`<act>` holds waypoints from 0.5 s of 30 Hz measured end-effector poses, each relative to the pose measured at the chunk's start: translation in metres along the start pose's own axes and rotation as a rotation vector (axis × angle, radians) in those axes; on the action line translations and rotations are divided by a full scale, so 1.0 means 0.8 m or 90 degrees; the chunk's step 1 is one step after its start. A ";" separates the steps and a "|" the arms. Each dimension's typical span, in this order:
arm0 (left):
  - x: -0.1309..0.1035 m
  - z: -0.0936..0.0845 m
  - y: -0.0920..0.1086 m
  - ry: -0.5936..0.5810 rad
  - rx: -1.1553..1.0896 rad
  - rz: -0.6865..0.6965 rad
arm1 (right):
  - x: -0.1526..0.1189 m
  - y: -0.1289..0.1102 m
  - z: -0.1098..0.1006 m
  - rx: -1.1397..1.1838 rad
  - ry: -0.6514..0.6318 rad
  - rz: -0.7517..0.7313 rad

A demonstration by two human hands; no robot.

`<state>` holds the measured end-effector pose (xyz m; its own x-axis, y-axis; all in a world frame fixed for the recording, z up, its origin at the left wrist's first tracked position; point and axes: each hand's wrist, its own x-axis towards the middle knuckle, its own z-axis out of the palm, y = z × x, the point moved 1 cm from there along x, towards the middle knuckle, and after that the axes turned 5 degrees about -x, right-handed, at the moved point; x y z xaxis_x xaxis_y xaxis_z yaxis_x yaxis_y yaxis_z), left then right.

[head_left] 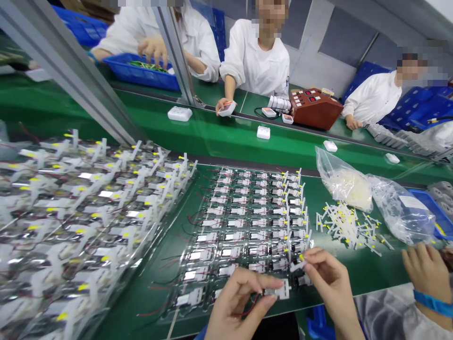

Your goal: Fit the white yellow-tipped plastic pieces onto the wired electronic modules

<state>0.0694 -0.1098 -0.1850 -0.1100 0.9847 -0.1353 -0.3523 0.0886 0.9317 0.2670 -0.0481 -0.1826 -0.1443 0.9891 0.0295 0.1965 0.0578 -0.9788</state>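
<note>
"What has the left hand (244, 302) got?"

"A small motor unit (282, 289), pinched between thumb and fingers. Its long axis runs roughly level across the view, white end towards the right hand (327, 273)."

"And the right grip?"

"Thumb and fingertips pressed together on a white stick (296, 266) near its yellow end. It slants, free end pointing left and slightly down."

"Where are they?"

"Above the bench's (177, 226) near side, close together."

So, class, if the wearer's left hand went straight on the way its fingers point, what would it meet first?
The wearer's right hand, probably, with the held wired motor leading; depth is unclear here.
</note>
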 end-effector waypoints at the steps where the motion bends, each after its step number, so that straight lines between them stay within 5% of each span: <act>1: -0.001 0.000 0.000 0.001 -0.002 -0.004 | -0.003 -0.003 0.006 0.034 -0.020 0.013; 15: 0.001 0.003 0.002 -0.003 0.072 0.072 | 0.001 -0.010 0.038 0.235 -0.037 -0.029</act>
<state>0.0707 -0.1087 -0.1828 -0.1382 0.9900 -0.0266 -0.2311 -0.0062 0.9729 0.2361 -0.0522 -0.1805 -0.2012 0.9768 0.0739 -0.1734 0.0387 -0.9841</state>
